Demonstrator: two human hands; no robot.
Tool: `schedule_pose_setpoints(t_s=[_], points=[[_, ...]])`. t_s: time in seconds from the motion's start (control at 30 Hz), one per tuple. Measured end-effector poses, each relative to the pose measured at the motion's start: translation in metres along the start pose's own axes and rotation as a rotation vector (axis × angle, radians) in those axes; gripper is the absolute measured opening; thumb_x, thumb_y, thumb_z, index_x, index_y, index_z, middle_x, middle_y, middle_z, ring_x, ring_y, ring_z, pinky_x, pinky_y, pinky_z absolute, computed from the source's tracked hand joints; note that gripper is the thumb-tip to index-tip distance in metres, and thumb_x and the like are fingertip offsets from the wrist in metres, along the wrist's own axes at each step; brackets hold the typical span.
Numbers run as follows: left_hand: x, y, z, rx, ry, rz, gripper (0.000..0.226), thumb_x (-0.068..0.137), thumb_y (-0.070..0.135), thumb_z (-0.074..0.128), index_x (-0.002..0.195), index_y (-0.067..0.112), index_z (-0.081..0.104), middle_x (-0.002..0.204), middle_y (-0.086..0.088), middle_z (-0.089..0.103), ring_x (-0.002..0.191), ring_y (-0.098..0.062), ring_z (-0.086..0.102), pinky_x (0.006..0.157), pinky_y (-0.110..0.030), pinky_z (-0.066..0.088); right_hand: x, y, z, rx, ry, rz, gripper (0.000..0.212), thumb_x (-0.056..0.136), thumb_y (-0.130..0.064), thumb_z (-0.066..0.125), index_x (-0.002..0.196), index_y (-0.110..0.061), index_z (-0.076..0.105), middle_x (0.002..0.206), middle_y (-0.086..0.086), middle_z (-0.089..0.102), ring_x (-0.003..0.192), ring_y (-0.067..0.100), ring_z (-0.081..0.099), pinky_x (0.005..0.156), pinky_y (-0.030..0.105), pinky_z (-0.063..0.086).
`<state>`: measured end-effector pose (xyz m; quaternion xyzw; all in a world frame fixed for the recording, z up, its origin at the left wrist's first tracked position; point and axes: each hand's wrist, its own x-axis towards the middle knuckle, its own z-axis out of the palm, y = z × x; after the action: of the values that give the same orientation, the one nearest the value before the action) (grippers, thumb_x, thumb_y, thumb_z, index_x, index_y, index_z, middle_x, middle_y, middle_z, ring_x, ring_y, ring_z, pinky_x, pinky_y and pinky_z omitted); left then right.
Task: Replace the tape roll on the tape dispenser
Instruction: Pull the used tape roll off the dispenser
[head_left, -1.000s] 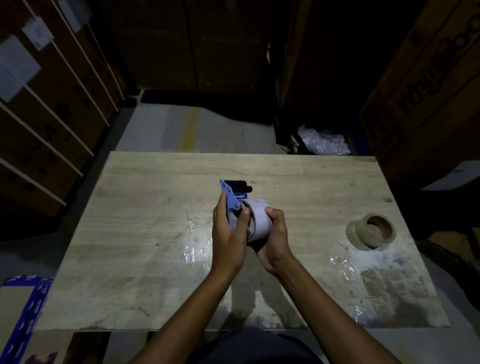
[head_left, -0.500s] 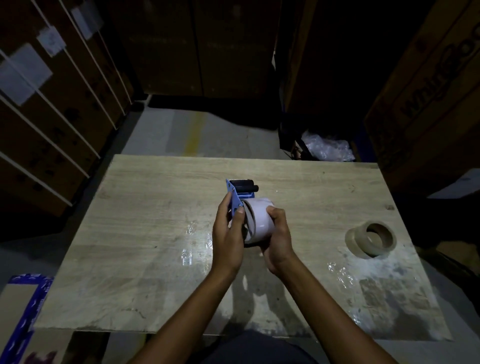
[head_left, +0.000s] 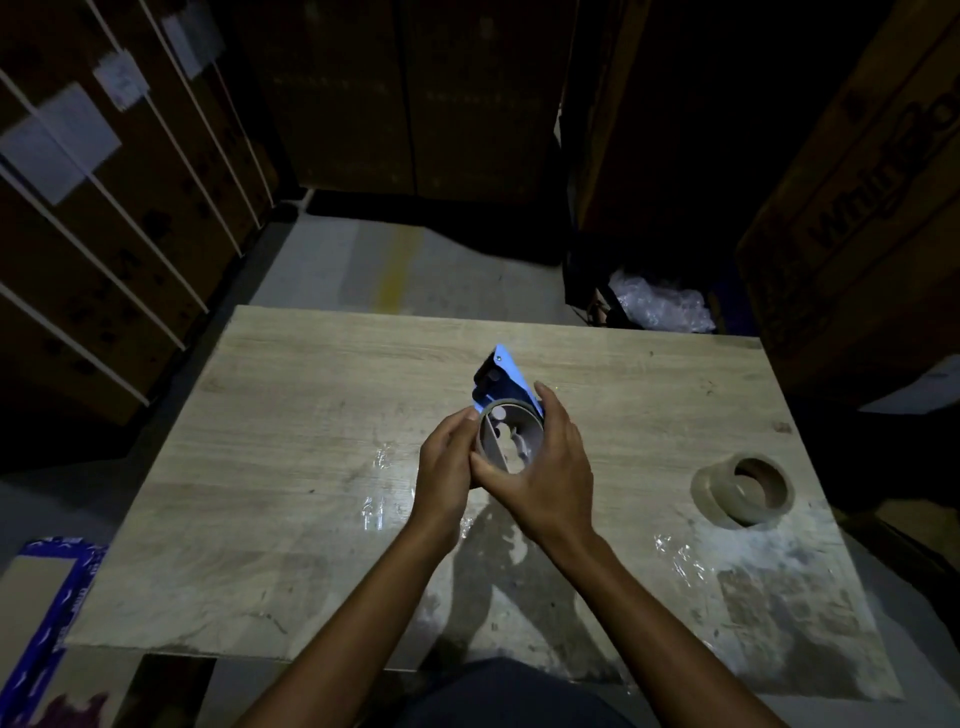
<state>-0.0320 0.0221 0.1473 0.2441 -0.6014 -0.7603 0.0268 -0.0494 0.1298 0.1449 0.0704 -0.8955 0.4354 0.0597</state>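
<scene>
Head camera looked down on a pale wooden table (head_left: 291, 467) in a dim storeroom, with two bare forearms reaching in from the bottom edge. Both hands met above the middle of the table around a blue tape dispenser (head_left: 506, 382). The left hand (head_left: 447, 457) was curled closed against the dispenser's left side, fingertips on the rim of a ring-shaped roll core (head_left: 511, 436) seated on it. The right hand (head_left: 545, 467) wrapped over the core's right side, fingers bent around it and thumb crossing underneath. The core faced the camera, open in the middle; in the low light it seemed nearly bare of tape. Well to the right, a tan tape roll (head_left: 743, 488) lay flat on the table, apart from both hands. Crinkled clear film (head_left: 374, 512) clung to the tabletop near the left wrist.
</scene>
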Motion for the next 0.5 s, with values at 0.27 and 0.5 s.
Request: schedule_pose_setpoints(t_s=[0.27,0.5], points=[[0.015,-0.009,-0.015,0.042,-0.139,-0.045,0.017,0.094,0.031,0.065,0.100,0.023,0.078,0.103,-0.022,0.072,0.079,-0.033,0.066,0.072,-0.038,0.056,-0.002,0.017,0.012,-0.182,0.037,-0.117,0.096,0.066,-0.060,0.066,0.146,-0.013,0.041,0.125,-0.001,0.063,0.106,0.020,0.056,0.078,0.037,0.054],[0.025,-0.052,-0.042,0.069,-0.123,-0.109,0.029,0.096,0.026,0.062,0.098,-0.001,0.073,0.086,-0.017,0.071,0.069,-0.025,0.067,0.065,-0.035,0.059,-0.010,0.050,0.017,0.072,-0.274,0.026,0.080,0.084,-0.066,0.049,0.149,-0.020,0.039,0.141,-0.003,0.055,0.126,0.014,0.049,0.098,0.029,0.043]])
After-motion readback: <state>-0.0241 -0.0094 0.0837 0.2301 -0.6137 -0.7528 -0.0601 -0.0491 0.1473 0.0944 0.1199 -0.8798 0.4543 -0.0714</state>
